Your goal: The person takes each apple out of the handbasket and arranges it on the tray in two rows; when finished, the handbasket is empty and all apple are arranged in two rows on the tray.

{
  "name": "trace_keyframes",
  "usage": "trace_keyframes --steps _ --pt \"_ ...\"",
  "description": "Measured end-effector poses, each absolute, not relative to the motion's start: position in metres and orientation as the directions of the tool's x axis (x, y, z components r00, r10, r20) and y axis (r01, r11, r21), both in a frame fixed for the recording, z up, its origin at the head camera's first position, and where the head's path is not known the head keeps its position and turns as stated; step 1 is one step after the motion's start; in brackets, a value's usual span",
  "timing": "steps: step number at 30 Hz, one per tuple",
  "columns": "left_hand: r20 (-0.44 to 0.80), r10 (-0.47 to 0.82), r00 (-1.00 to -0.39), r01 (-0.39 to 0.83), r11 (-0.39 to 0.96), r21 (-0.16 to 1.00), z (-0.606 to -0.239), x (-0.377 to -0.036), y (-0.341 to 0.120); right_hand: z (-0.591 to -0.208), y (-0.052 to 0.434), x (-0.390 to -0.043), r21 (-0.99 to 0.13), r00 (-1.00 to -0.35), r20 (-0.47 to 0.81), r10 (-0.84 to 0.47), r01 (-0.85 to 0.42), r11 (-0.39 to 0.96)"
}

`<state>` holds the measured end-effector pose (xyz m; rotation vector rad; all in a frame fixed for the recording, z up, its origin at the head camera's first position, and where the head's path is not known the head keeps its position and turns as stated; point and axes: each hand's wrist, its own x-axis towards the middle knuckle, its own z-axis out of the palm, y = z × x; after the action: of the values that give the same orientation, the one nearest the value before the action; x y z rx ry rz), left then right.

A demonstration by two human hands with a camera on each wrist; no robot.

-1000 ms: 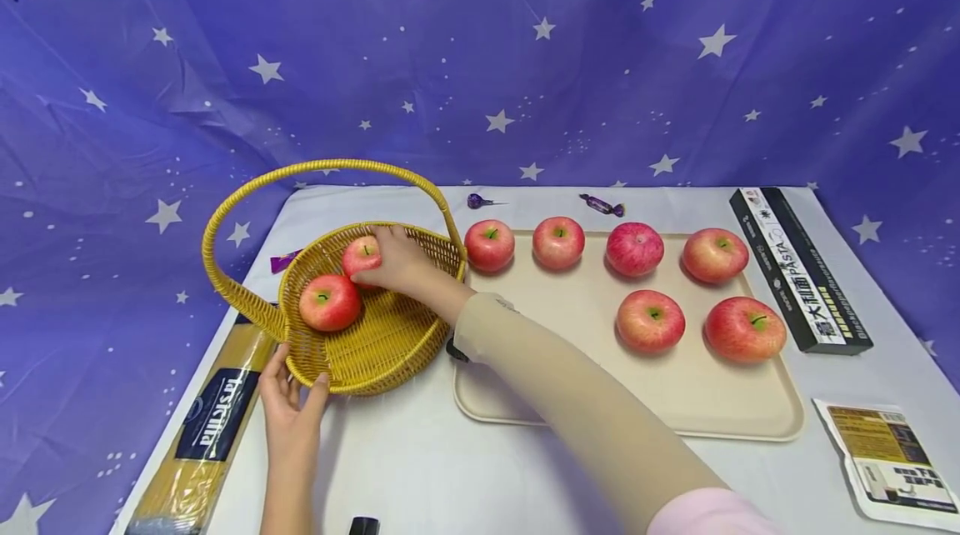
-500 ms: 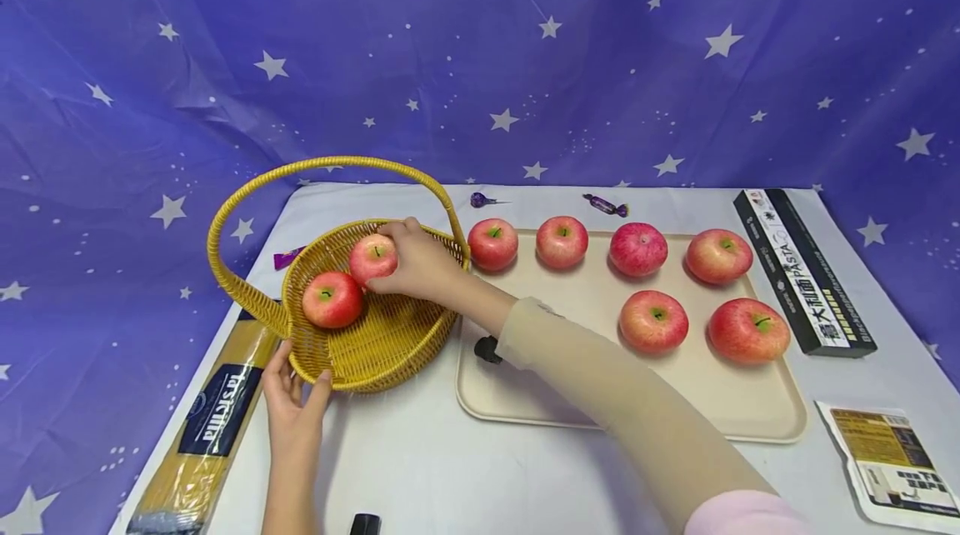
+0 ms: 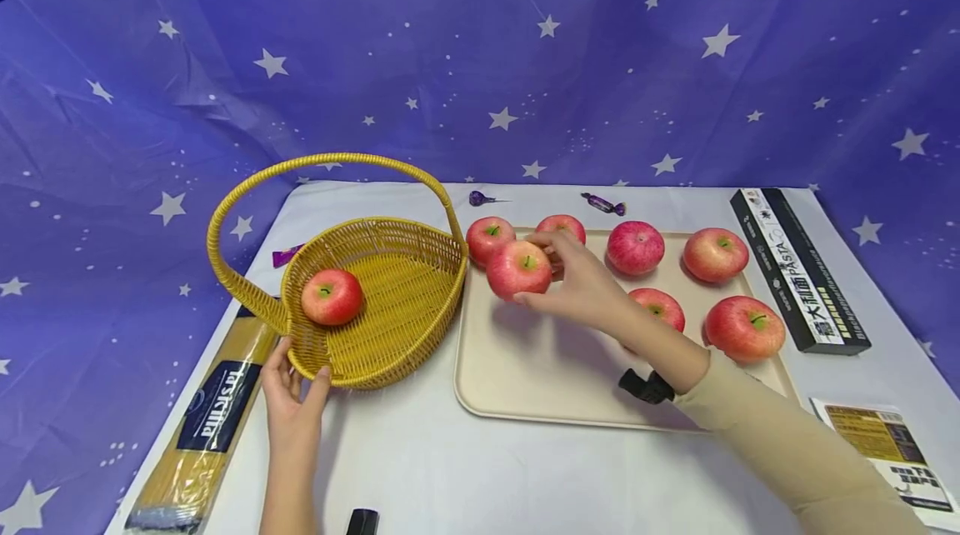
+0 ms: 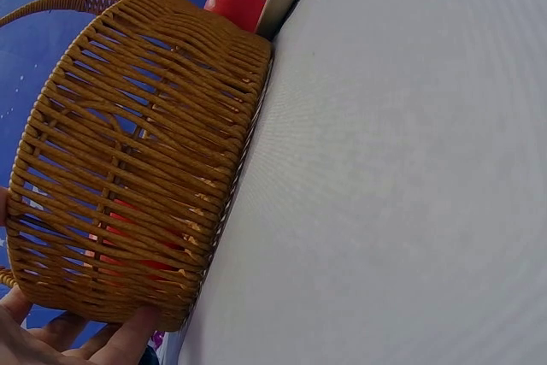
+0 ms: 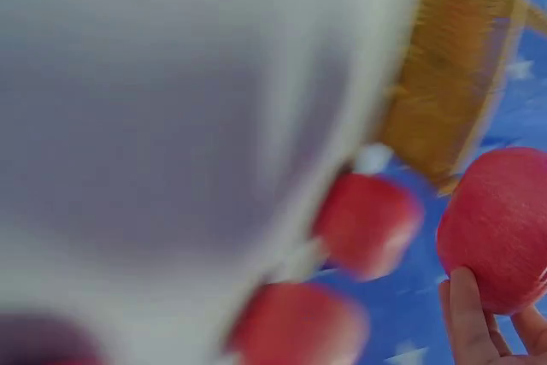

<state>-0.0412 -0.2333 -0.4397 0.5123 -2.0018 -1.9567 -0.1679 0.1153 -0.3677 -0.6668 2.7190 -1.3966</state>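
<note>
My right hand point(image 3: 588, 289) grips a red apple point(image 3: 517, 271) over the left part of the beige tray point(image 3: 517, 389). In the right wrist view the fingers curl against that apple point(image 5: 496, 228). On the tray sit several other red apples, one of them point(image 3: 656, 308) partly behind my right hand. To the left stands a yellow woven basket point(image 3: 401, 331) with a tall handle and a single apple point(image 3: 332, 297) inside. Its near left rim lies between the thumb and fingers of my left hand point(image 3: 291, 402), which holds it. The left wrist view shows the basket's side point(image 4: 137, 151) up close.
A long pack of spaghetti point(image 3: 213, 422) lies left of the basket. Beyond the tray are a lollipop point(image 3: 480, 198) and a wrapped candy point(image 3: 603, 203). A black pasta box point(image 3: 802, 268) and a white-edged pouch point(image 3: 892, 456) lie on the right.
My right hand has lifted one apple out of the basket and carried it right, over the tray. One apple stays in the basket. My left hand has kept its place at the rim.
</note>
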Motion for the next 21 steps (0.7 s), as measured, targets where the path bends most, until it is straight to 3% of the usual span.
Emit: trace_keyframes --steps 6,12,21 --pt "-0.056 -0.449 -0.892 -0.070 0.013 0.997 -0.439 -0.042 -0.234 -0.398 0.154 -0.166 -0.691 -0.936 0.017 -0.352 -0.266 0.673" --pt "-0.047 -0.449 -0.892 -0.063 0.019 0.998 -0.438 -0.042 -0.233 -0.405 0.165 -0.165 -0.613 -0.922 0.009 -0.388 -0.312 0.726" --pt "-0.038 -0.447 -0.893 -0.054 0.023 0.998 -0.438 -0.042 -0.232 -0.405 0.164 -0.165 -0.606 -0.913 -0.038 -0.407 -0.303 0.736"
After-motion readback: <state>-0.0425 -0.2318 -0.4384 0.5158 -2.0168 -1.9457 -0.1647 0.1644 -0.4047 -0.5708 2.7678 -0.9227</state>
